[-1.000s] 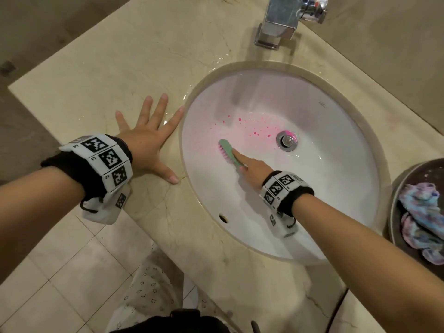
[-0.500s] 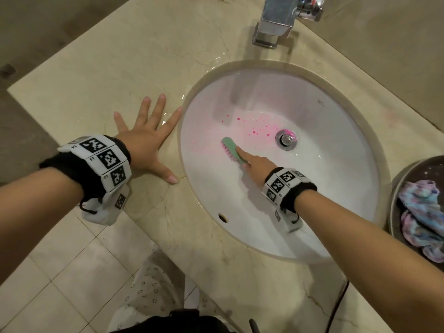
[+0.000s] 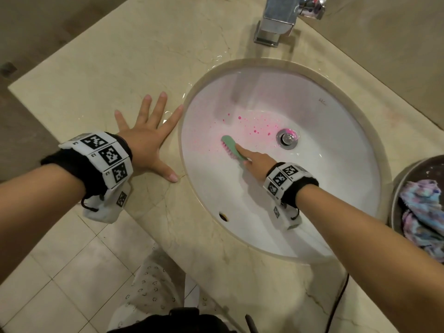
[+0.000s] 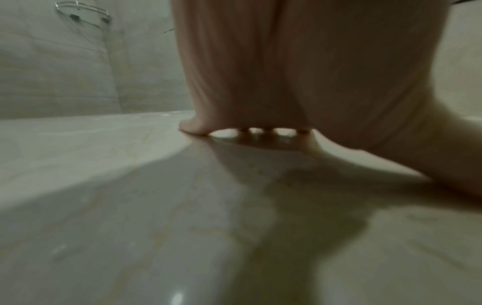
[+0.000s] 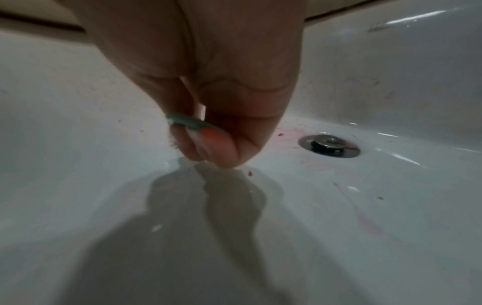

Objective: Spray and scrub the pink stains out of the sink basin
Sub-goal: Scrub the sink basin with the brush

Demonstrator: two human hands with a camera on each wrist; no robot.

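- The left hand [image 3: 146,140] is laid flat on the beige marble countertop [image 3: 101,75], fingers straight and spread, nothing held; in the left wrist view its palm [image 4: 300,72] is seen arched with the fingertips pressed to the stone.
- The index fingertip of that hand is placed just beside the left rim of the oval white ceramic sink basin [image 3: 324,179], which is set into the countertop.
- A small mint-green scrub brush with pink bristles [image 3: 231,147] is pressed bristle-down against the left inner slope of the basin, left of the drain.
- The brush is gripped by the right hand [image 3: 257,162], with the index finger stretched along its back; in the right wrist view the fingers [image 5: 208,144] are seen curled round the green handle [image 5: 190,121].
- Pink stains [image 3: 254,127] are scattered as drops and a faint haze between the brush and the round chrome drain plug [image 3: 287,138], and a pink smear is seen on the plug's far edge.
- A square chrome tap [image 3: 278,22] is mounted at the far edge of the countertop.
- At the right edge, a dark round bowl [image 3: 398,188] is seen, with a crumpled blue-and-purple cloth [image 3: 420,212] held inside it.
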